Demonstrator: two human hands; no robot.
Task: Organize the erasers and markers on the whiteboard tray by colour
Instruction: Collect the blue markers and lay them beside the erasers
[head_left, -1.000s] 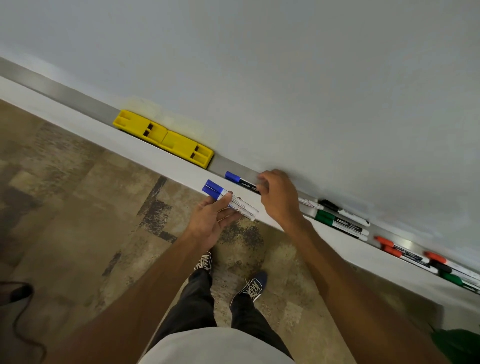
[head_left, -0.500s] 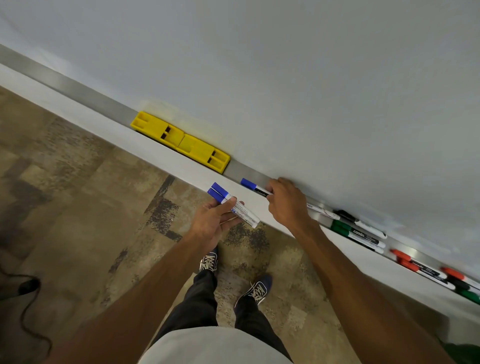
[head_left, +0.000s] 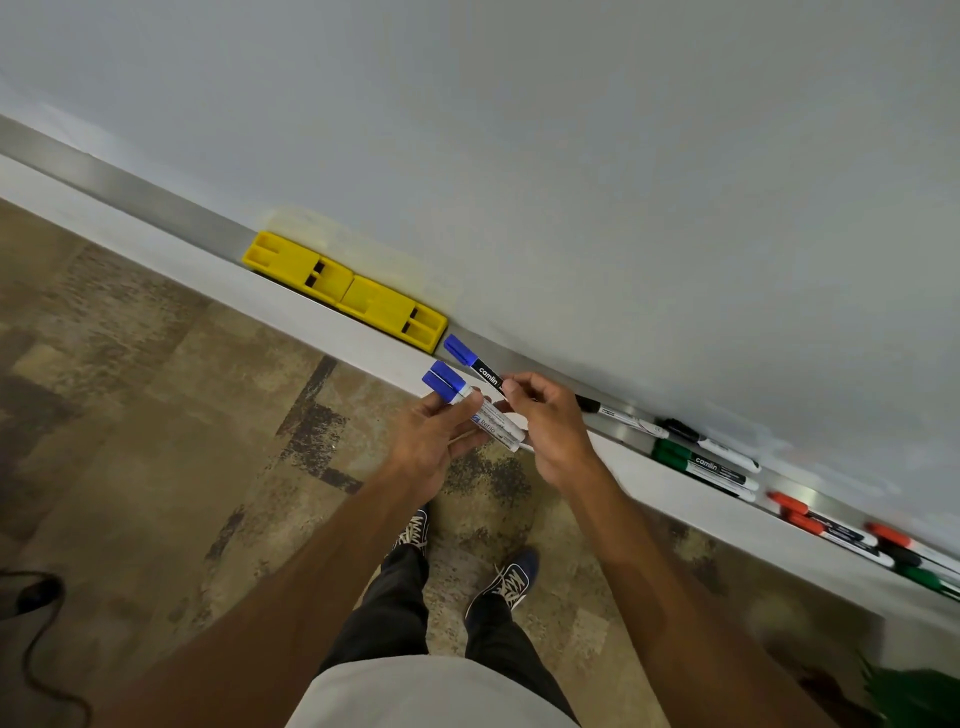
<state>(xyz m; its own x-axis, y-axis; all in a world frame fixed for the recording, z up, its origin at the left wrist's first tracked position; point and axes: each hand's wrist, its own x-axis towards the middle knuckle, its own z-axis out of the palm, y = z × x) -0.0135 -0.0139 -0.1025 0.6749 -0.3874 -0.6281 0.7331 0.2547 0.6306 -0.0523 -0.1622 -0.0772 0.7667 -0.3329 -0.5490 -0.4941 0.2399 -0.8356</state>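
My left hand (head_left: 434, 439) holds two blue-capped markers (head_left: 467, 402) side by side, just in front of the whiteboard tray (head_left: 156, 200). Right beside it, my right hand (head_left: 550, 421) pinches a third blue-capped marker (head_left: 470, 359) by its body and holds it lifted over the tray. Two yellow erasers (head_left: 345, 291) lie end to end on the tray to the left. To the right the tray carries black markers (head_left: 613, 413), green markers (head_left: 701, 465), then red markers (head_left: 810, 517) mixed with one black and one green one.
The whiteboard (head_left: 571, 156) fills the upper part of the view. Below the tray is patterned floor (head_left: 156, 415) with my shoes (head_left: 506, 582). A black cable (head_left: 36, 639) lies at the lower left and a green plant (head_left: 914, 696) at the lower right.
My right hand lifted the third blue marker off the tray and drew it toward my left hand. The view shifted so the erasers sit further right.
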